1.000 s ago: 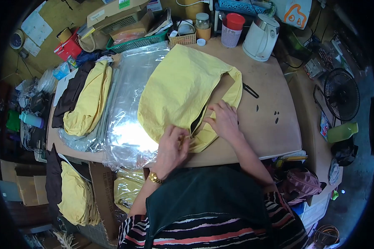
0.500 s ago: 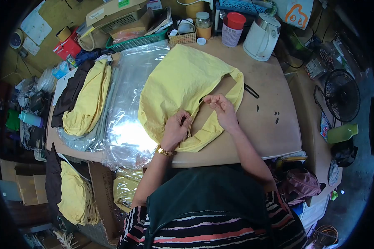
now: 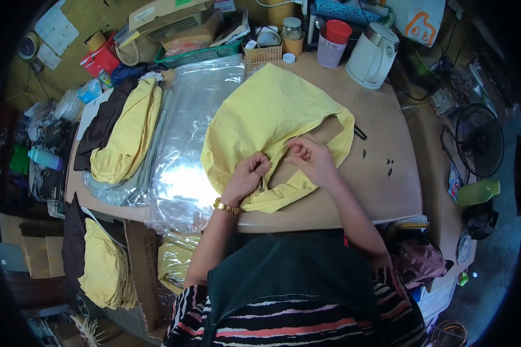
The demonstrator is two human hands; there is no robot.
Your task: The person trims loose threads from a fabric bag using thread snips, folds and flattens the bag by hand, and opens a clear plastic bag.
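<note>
- The yellow bag (image 3: pixel 260 104) lies on the table (image 3: pixel 388 196), its body beyond my 2 hands and leftward.
- Its opening edge (image 3: pixel 314 125) slants away from me, toward the right.
- My left hand (image 3: pixel 249 174), nearer the body, has thumb and fingers pinched on that edge.
- My right hand (image 3: pixel 315 162) is farther along; whether its fingertips grip cloth, I can't quite tell.
- The strap (image 3: pixel 292 191) passes beneath my right wrist.

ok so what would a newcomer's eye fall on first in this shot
The big yellow bag lying mid-table, with the left hand and right hand at its opening. Next, the bright glare on the clear plastic just left of it. Then perhaps the white kettle towards the far right of the table.
</note>
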